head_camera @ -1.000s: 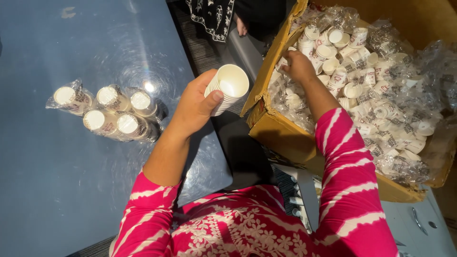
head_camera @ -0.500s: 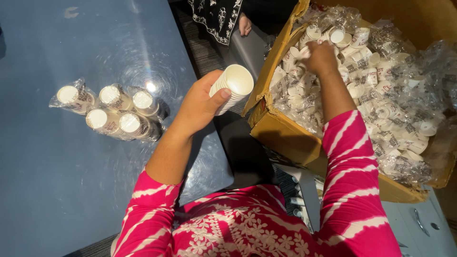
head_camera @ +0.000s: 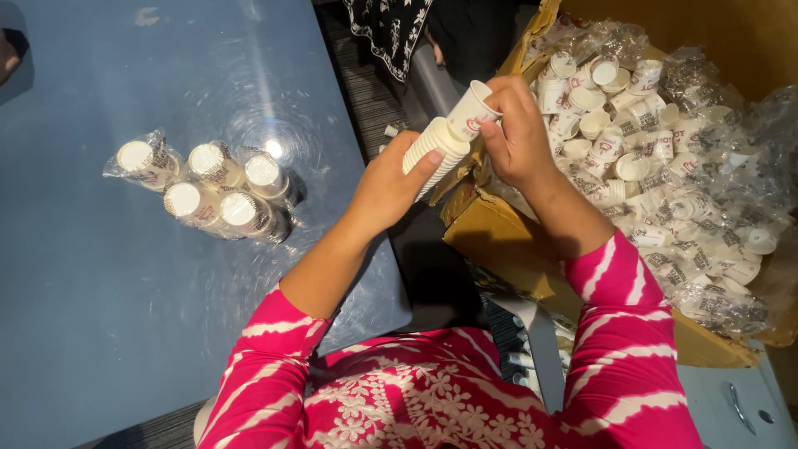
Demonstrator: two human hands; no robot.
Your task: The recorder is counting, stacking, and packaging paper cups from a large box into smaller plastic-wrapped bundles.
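Note:
My left hand (head_camera: 386, 185) grips a stack of white paper cups (head_camera: 434, 152), tilted up toward the right. My right hand (head_camera: 517, 131) pinches a single white paper cup (head_camera: 470, 109) and holds it at the open top of that stack, its base touching or just entering the top cup. Both hands meet over the near corner of a large cardboard box (head_camera: 507, 241) full of loose paper cups (head_camera: 632, 141) and clear plastic wrap.
Several wrapped stacks of cups (head_camera: 204, 189) stand upright on the blue table (head_camera: 100, 333) to the left. Another person in dark patterned clothing (head_camera: 391, 33) stands at the top. A hand (head_camera: 8, 54) shows at the left edge.
My right hand came out of the box with one cup and moved left to the stack. My left hand tipped the stack toward it.

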